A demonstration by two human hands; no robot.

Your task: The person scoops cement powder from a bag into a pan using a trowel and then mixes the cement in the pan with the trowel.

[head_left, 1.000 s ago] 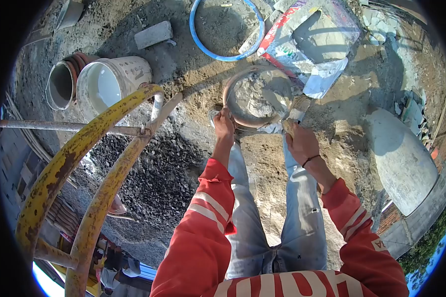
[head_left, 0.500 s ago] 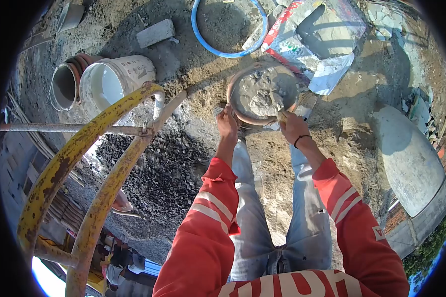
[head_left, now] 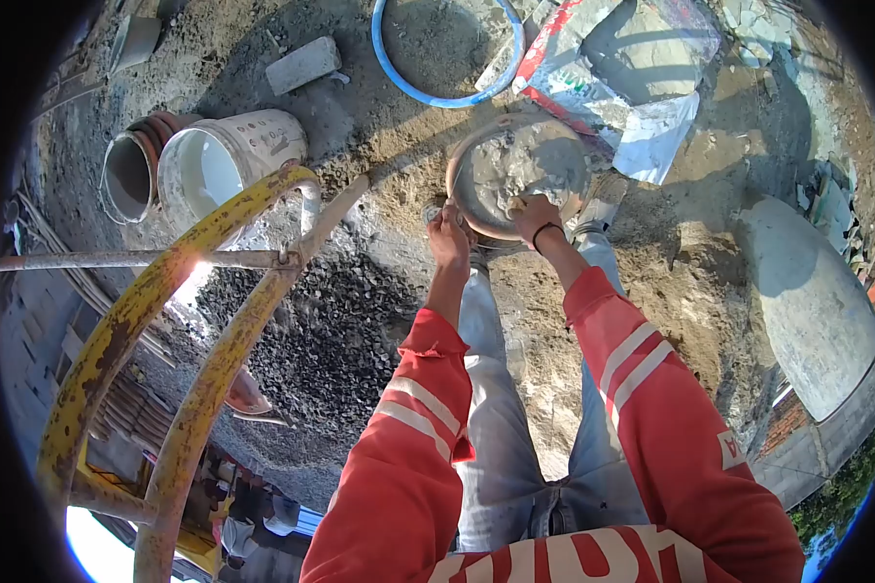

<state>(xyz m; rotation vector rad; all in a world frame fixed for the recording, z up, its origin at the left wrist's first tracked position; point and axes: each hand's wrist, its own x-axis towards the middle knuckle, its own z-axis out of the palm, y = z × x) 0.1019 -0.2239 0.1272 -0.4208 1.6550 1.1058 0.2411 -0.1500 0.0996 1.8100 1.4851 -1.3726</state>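
Gripping basin (head_left: 452, 177) and trowel (head_left: 517, 203)

My left hand (head_left: 449, 236) was at the basin's near left edge, its fingers clamped on the rim. My right hand (head_left: 537, 219) was just beside it to the right, over the near side, its fingers closed round the trowel. My own hand hid most of that tool, so I could not tell how deep the blade sat. Grey mortar (head_left: 520, 160) lay in the basin, lumpy and uneven. The basin rested on the ground (head_left: 530, 311), beyond my legs (head_left: 486, 325). A dark band (head_left: 547, 229) circled my right wrist, and red sleeves (head_left: 389, 476) with pale stripes covered both arms.

Past the basin, to the right, a torn bag (head_left: 656, 136) lay open, its pale flap near the rim. A blue ring (head_left: 447, 100) lay beyond, with a block (head_left: 302, 66) to its left. Further left was a white bucket (head_left: 272, 136) with pale liquid inside, and just beside it a second bucket (head_left: 129, 180). Dark gravel (head_left: 321, 340) spread left of my legs, near a rusty yellow frame (head_left: 226, 214). Well off to the right lay a pale curved slab (head_left: 807, 301).
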